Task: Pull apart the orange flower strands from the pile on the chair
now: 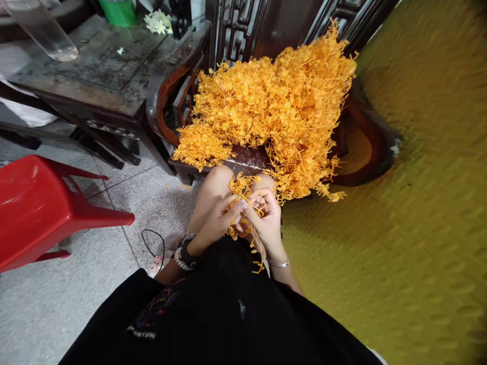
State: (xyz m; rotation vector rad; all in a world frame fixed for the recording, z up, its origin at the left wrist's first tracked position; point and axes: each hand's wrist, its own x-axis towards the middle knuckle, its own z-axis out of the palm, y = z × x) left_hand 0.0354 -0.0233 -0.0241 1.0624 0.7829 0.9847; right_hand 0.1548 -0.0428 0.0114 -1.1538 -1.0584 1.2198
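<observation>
Above my lap, my left hand (pixel 222 215) and my right hand (pixel 267 218) meet with their fingertips close together. Both are closed in a pinch on a small bunch of orange strands (pixel 243 183), thin and curly with little knotted or flower-like tips. Some strands hang below my fingers toward the black clothing (pixel 228 304) on my lap. Exactly where each fingertip grips is hard to make out. Just beyond my knees, a large heap of the same orange strands (pixel 274 101) covers most of a dark wooden chair (pixel 247 154).
To the left stands a red plastic stool (pixel 34 208). A worn wooden table (pixel 102 81) behind it bears a clear cup (pixel 47 35), a green container (pixel 119 11) and pale flowers (pixel 158 22). A textured yellow surface (pixel 399 243) fills the right side.
</observation>
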